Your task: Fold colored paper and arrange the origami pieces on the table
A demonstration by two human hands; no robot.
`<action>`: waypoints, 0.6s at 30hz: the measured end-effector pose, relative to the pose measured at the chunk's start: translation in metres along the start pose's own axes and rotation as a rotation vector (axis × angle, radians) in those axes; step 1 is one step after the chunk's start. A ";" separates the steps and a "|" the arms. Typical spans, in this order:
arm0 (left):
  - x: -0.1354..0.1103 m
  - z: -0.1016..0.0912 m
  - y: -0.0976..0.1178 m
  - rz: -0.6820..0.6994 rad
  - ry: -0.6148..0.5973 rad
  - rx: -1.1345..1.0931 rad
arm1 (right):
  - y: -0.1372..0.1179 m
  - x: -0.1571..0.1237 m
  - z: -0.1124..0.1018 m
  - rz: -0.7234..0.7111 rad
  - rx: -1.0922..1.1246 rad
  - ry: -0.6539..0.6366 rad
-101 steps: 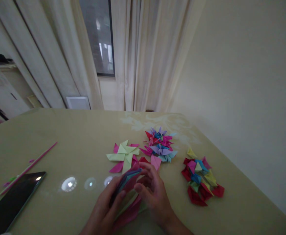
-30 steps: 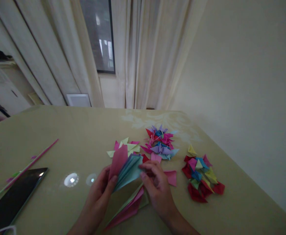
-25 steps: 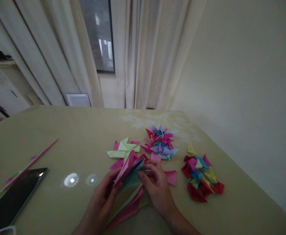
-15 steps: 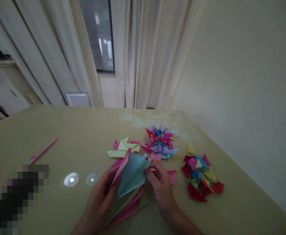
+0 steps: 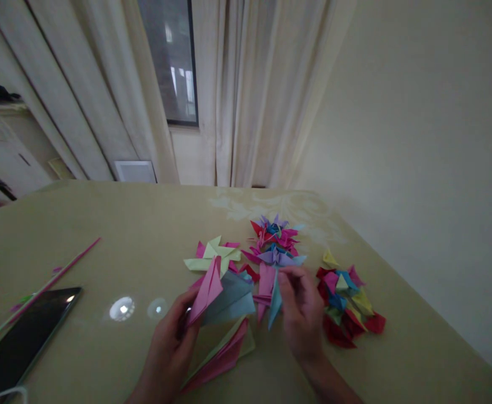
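Note:
In my left hand (image 5: pixel 172 331) is a pink folded paper plane (image 5: pixel 207 289), pinched between thumb and fingers with its point up. Light blue folded paper (image 5: pixel 232 297) shows right behind it; I cannot tell whether it is held too or lies on the table. My right hand (image 5: pixel 304 314) pinches a narrow light blue folded paper (image 5: pixel 276 301) by its upper end. Left of that piece lies pink folded paper (image 5: pixel 266 278). A pink and green folded paper (image 5: pixel 223 359) rests on the table below the hands.
Ahead lie a pale green paper pinwheel (image 5: pixel 214 253) and a pile of paper cranes (image 5: pixel 276 255). Another heap of small folded papers (image 5: pixel 349 306) is at the right. At the left are a black tablet or phone (image 5: pixel 27 336) and a long pink stick (image 5: pixel 71 265).
My right hand has moved right, away from the left, with the narrow light blue paper in it. The pink paper plane now shows more fully in my left hand.

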State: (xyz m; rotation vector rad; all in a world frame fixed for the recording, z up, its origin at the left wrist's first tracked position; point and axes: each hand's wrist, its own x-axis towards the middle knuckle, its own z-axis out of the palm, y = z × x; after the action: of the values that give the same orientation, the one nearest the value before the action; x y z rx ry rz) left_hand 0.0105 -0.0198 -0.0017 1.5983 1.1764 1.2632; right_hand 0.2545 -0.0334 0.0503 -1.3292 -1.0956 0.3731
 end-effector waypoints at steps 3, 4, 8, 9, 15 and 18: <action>-0.005 0.000 0.000 0.024 -0.033 -0.020 | -0.008 -0.021 0.014 0.078 0.029 -0.277; -0.006 0.000 0.000 0.017 -0.048 -0.034 | -0.008 -0.026 0.018 0.106 0.030 -0.310; -0.006 0.003 0.003 -0.035 -0.111 -0.080 | 0.000 -0.028 0.026 0.152 0.062 -0.311; -0.005 0.004 0.003 -0.053 -0.117 -0.084 | 0.002 -0.027 0.027 0.160 0.073 -0.305; 0.008 -0.002 0.007 -0.174 -0.019 -0.086 | 0.011 -0.016 0.021 0.197 0.124 -0.202; 0.017 -0.008 0.009 -0.206 0.017 -0.101 | 0.014 0.001 0.008 0.196 0.112 -0.070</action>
State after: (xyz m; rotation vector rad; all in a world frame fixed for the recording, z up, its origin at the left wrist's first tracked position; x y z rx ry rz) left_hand 0.0059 -0.0059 0.0130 1.3586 1.2334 1.1848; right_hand 0.2533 -0.0241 0.0366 -1.3357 -0.9894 0.6212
